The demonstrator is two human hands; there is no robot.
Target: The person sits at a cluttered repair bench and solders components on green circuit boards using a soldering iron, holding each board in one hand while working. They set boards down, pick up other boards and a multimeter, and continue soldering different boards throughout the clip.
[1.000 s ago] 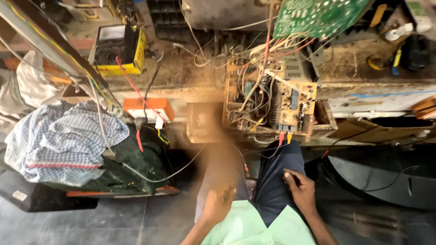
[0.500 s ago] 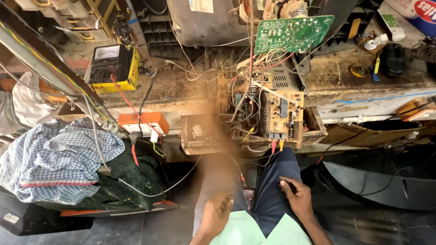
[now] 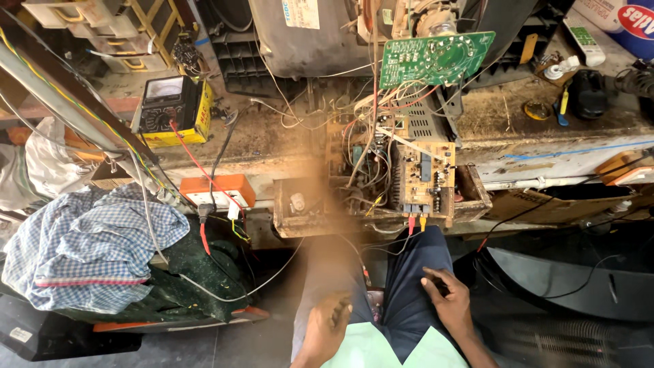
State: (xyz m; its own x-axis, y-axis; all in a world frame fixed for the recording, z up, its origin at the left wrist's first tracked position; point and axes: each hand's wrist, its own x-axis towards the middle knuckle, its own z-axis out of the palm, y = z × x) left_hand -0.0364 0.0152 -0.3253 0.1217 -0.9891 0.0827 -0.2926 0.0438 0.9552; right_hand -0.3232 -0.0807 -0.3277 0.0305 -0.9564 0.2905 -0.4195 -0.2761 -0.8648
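Left hand [image 3: 327, 326] on left thigh, fingers loosely curled, grasping nothing. Right hand [image 3: 446, 300] on right thigh, fingers bent; whether it pinches anything, cannot tell. Tan circuit board [image 3: 426, 178] in open chassis [image 3: 477, 194] at bench edge, just above knees. Green board [image 3: 436, 58] behind. Multimeter [image 3: 170, 109] far left.

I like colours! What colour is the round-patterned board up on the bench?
Green, seen best in the head view: the circuit board.
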